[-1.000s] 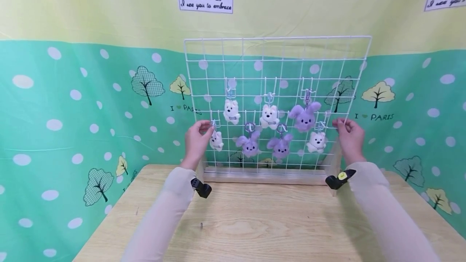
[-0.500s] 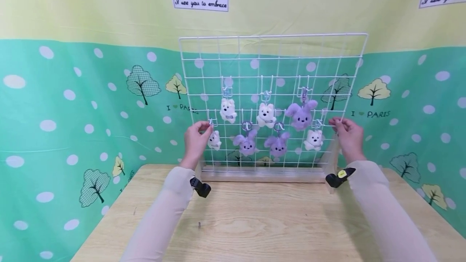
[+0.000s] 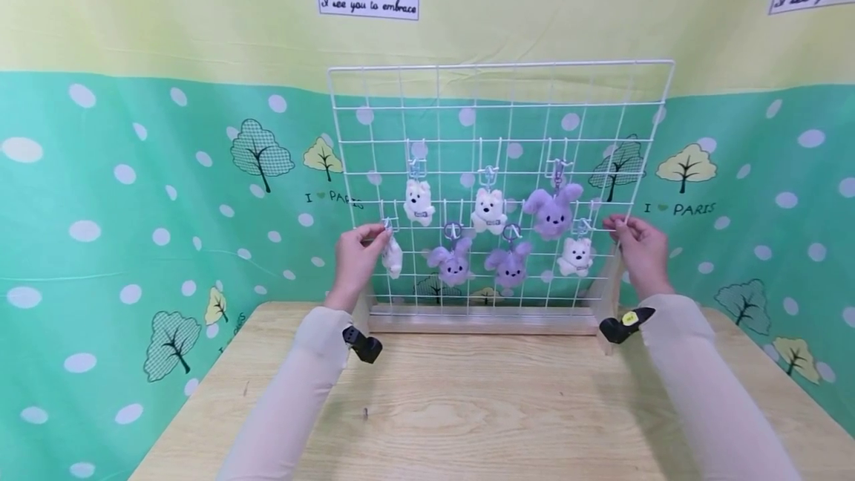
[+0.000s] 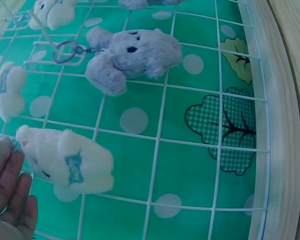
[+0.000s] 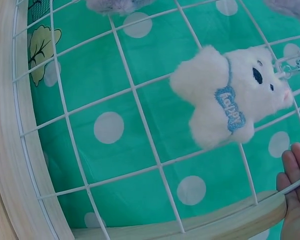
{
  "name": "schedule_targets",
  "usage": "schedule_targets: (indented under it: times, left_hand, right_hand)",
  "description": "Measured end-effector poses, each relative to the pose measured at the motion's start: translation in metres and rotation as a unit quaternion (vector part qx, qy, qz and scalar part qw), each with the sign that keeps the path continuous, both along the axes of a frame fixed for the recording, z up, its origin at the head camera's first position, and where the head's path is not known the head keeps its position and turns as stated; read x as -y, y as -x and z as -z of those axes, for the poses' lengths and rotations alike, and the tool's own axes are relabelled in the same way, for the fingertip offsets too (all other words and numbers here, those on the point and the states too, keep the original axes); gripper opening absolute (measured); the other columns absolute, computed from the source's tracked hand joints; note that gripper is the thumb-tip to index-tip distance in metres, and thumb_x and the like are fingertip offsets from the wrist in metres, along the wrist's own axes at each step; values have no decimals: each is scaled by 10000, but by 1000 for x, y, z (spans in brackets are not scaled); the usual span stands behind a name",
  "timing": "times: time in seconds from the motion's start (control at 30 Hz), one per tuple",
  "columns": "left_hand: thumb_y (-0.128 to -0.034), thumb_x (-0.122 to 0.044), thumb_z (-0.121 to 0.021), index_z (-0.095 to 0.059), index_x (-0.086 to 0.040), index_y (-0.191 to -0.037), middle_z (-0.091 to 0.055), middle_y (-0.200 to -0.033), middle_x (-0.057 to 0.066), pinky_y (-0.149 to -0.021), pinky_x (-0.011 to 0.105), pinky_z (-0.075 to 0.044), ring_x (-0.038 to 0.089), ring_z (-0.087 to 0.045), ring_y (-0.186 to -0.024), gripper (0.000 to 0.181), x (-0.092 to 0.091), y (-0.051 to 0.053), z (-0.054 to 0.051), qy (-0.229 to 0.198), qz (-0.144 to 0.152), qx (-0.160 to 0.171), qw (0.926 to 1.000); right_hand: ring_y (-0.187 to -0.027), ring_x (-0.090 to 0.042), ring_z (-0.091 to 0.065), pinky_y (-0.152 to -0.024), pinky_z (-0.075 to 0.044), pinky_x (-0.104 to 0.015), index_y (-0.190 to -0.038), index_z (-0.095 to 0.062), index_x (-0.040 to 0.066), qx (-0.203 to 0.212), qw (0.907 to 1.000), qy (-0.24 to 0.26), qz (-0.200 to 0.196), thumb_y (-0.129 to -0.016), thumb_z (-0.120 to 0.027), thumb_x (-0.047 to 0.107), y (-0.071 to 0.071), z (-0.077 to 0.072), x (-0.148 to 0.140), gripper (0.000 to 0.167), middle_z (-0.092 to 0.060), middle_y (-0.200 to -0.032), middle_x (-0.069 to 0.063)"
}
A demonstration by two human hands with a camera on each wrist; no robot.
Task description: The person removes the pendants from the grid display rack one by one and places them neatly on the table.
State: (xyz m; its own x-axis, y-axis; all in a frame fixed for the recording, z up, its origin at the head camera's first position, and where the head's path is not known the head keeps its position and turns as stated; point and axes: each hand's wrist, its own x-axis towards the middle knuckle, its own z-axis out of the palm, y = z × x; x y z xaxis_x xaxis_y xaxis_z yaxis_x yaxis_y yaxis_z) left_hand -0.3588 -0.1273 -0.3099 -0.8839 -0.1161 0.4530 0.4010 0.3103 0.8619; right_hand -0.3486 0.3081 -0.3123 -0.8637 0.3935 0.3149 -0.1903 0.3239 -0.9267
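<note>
A white wire grid rack (image 3: 501, 64) stands upright in a wooden base (image 3: 481, 325), with plush keychains hanging from its hooks. My left hand (image 3: 356, 262) pinches the clasp of the leftmost white bear keychain (image 3: 392, 257), which hangs turned sideways. In the left wrist view, the fingertips meet at the clasp above that bear's (image 4: 72, 160) head. My right hand (image 3: 641, 251) holds the grid's right edge wire between thumb and fingers. Beside it hangs another white bear keychain (image 3: 577, 257), whose blue bow tie shows in the right wrist view.
Two more white bear keychains (image 3: 418, 203) and several purple bunny keychains (image 3: 553, 214) hang between the hands. The rack stands on a wooden table (image 3: 441, 414), before a green and yellow printed cloth (image 3: 167, 169). A small dark mark or object (image 3: 365, 413) lies on the table.
The leftmost white bear has turned from facing partly forward to sideways under my left hand. The right hand keeps its hold on the grid edge. The head view has shifted slightly.
</note>
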Motion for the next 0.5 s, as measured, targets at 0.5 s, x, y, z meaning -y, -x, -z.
schedule_targets:
  times: [0.5]
  left_hand:
    - [-875, -198, -678, -696, -52, -1034, -692, -1031, 105, -693, 188, -519, 186, -617, -857, 217, 9, -17, -9, 389, 41, -166, 9991]
  right_hand:
    - [-1148, -97, -565, -984, -421, -241, -1296, -530, 83, 68, 10000, 37, 29, -975, -451, 367, 1, 1, 0, 436, -623, -1227, 24]
